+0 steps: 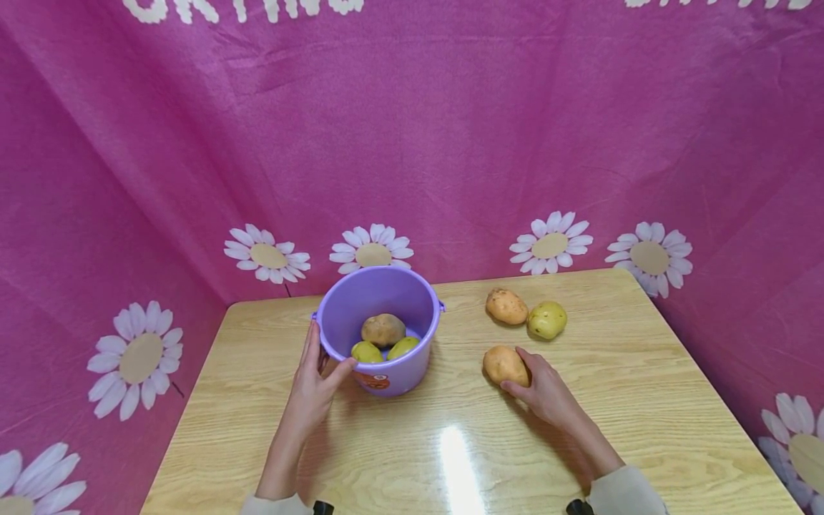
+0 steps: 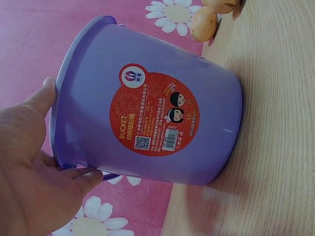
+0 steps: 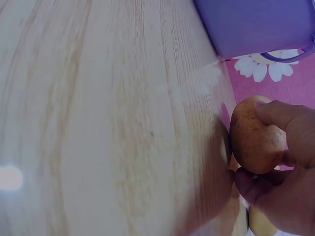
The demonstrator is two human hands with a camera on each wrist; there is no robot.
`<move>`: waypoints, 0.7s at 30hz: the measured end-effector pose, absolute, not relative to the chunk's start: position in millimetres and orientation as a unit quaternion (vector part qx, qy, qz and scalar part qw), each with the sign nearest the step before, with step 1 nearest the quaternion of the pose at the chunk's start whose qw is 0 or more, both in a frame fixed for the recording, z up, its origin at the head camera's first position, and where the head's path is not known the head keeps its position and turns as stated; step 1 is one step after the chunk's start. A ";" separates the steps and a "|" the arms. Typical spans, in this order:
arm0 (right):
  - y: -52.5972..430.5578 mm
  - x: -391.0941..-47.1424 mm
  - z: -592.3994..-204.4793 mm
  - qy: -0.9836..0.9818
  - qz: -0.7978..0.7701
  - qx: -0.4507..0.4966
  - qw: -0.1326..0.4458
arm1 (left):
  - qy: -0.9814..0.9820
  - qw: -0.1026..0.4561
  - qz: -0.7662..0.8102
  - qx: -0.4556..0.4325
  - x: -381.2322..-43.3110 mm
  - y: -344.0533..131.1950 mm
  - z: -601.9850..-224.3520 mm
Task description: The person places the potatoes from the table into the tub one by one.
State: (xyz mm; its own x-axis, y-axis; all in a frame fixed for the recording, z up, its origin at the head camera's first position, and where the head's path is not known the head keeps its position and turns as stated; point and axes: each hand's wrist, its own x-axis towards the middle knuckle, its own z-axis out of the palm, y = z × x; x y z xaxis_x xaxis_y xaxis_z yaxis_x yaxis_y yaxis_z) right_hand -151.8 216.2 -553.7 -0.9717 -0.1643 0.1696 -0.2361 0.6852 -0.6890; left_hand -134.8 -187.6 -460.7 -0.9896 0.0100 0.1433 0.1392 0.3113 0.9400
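A purple bucket (image 1: 412, 368) stands upright on the table. My left hand (image 1: 311, 395) grips it at the near left, thumb at the rim and fingers along the side. Its red round label (image 2: 152, 110) faces the left wrist camera. Inside lie a brown potato (image 1: 383, 330) and two yellow-green potatoes, one at the left (image 1: 367, 352) and one at the right (image 1: 403, 347). To the right of the bucket, my right hand (image 1: 547, 392) holds a tan potato (image 3: 253, 135) between thumb and fingers, close over the tabletop.
Beyond the right hand, another tan potato (image 1: 506, 307) and a yellow-green potato (image 1: 547, 320) lie side by side on the wooden table (image 1: 386, 458). A pink cloth (image 1: 412, 143) with white daisies hangs behind and at both sides.
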 end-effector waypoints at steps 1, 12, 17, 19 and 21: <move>216.2 -151.6 -553.7 -0.916 0.382 0.108 0.047 | -0.807 0.055 -0.585 -0.046 -134.8 -187.7 -460.8; 216.4 -150.1 -552.4 -0.913 0.394 0.094 0.052 | -0.806 0.070 -0.585 -0.062 -133.5 -186.4 -460.6; 216.7 -150.0 -549.3 -0.915 0.389 0.090 0.056 | -0.803 0.069 -0.588 -0.068 -132.5 -185.3 -459.6; 216.6 -149.9 -547.1 -0.916 0.388 0.089 0.056 | -0.802 0.069 -0.589 -0.068 -132.3 -185.0 -459.3; 216.6 -150.1 -544.6 -0.916 0.388 0.087 0.055 | -0.803 0.068 -0.589 -0.067 -132.2 -184.9 -458.9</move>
State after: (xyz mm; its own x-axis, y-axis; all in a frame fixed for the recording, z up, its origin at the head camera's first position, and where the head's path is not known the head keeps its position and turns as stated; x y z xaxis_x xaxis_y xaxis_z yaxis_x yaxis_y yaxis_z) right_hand -150.1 216.6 -544.6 -0.9787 -0.1172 0.1686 -0.2026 0.6839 -0.7008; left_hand -132.2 -184.9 -458.9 -0.9817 0.0266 0.1885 0.1878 0.2975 0.9361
